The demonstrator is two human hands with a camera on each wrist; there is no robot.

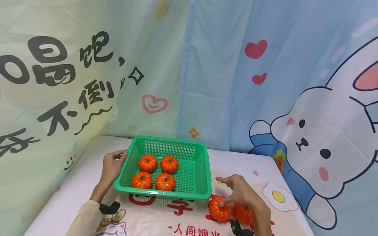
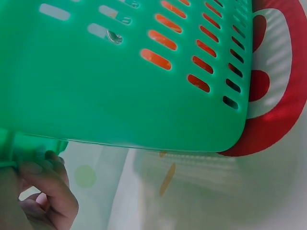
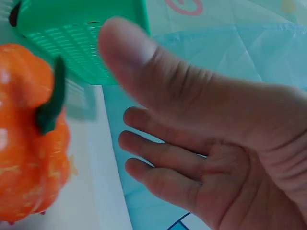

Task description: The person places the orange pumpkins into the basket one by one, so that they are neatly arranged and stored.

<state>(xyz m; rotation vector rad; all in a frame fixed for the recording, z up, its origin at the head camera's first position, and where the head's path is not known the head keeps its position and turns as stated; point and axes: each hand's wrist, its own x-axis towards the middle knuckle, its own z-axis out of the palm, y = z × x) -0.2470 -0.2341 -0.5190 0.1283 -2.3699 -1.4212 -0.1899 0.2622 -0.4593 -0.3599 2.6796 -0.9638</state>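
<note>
A green plastic basket (image 1: 189, 177) with slotted walls stands on the table. Several small orange pumpkins (image 1: 165, 182) with green stems sit inside, toward its left half. At the basket's left side, my left hand (image 1: 113, 165) grips the rim, fingers curled at the edge in the left wrist view. My right hand (image 1: 240, 190) hovers right of the basket, thumb and fingers spread wide apart with nothing between them. Below its thumb lies an orange pumpkin (image 1: 218, 211). A second loose pumpkin (image 1: 242, 213) lies beside it, partly hidden by the right wrist.
The table (image 1: 236, 160) has a printed cover with red characters and a fried-egg picture. Behind it hangs a printed curtain (image 1: 212, 82) with hearts and a rabbit. Another curtain panel (image 1: 88, 108) with dark lettering closes off the left side.
</note>
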